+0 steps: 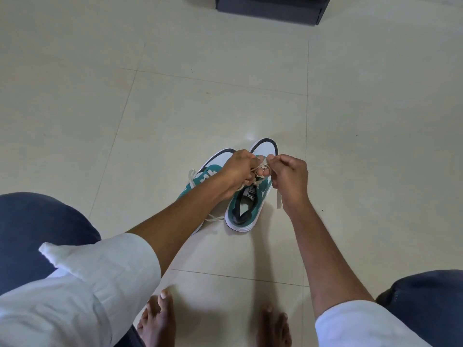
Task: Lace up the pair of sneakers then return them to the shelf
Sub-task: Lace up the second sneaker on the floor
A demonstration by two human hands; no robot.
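Two teal-and-white sneakers stand side by side on the floor, toes pointing away from me. Over the right sneaker (246, 209), both hands pinch its cream lace (261, 169). My left hand (238, 171) grips one part of the lace above the tongue. My right hand (290, 176) holds another part, and a loose lace end hangs below that hand. The left sneaker (209, 171) is partly hidden under my left forearm; its lace lies in loose loops at its side.
A dark box-like piece of furniture (270, 8) stands at the far top edge. Pale floor tiles (125, 108) spread all around. My bare feet (157, 319) and blue-trousered knees frame the bottom of the view.
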